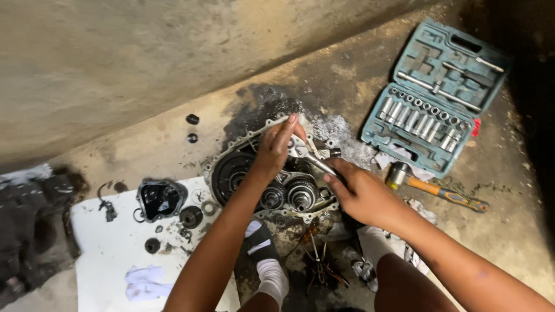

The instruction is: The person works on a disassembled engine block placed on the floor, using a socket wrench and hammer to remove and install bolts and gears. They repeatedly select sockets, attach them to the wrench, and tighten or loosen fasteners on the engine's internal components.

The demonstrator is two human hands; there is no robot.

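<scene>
On the concrete floor [324,75], centre of view, sits an open gearbox casing [272,173] w/ gears showing inside, oily stain around it. Left hand [276,145] is over the casing's top edge, fingers pinched together on the head end of a ratchet wrench [315,160]; fingertips point up toward the casing rim. Right hand [361,193] is closed round the wrench handle at the casing's right side, thumb lying along the shaft. Wrench runs diagonally from upper left to lower right, betw. the two hands, its head down on the casing.

Right of the hands, a hammer [433,189] w/ orange handle lies on the floor, head just beside a white rag [399,162]. Beyond it, upper right, a teal socket set case [436,95] lies open, row of sockets and bars in it. Left of the casing, a white sheet [110,248] carries a black cover part [160,199], several small gears and washers, and a crumpled white cloth [143,283]. Two small black round parts [192,128] lie on the floor near the wall, well apart from the casing. Below the casing, a foot in a white-and-grey sock [263,260] rests next to pliers [318,260] and more rags. Dark bundle at far left edge, can't tell what it is.
</scene>
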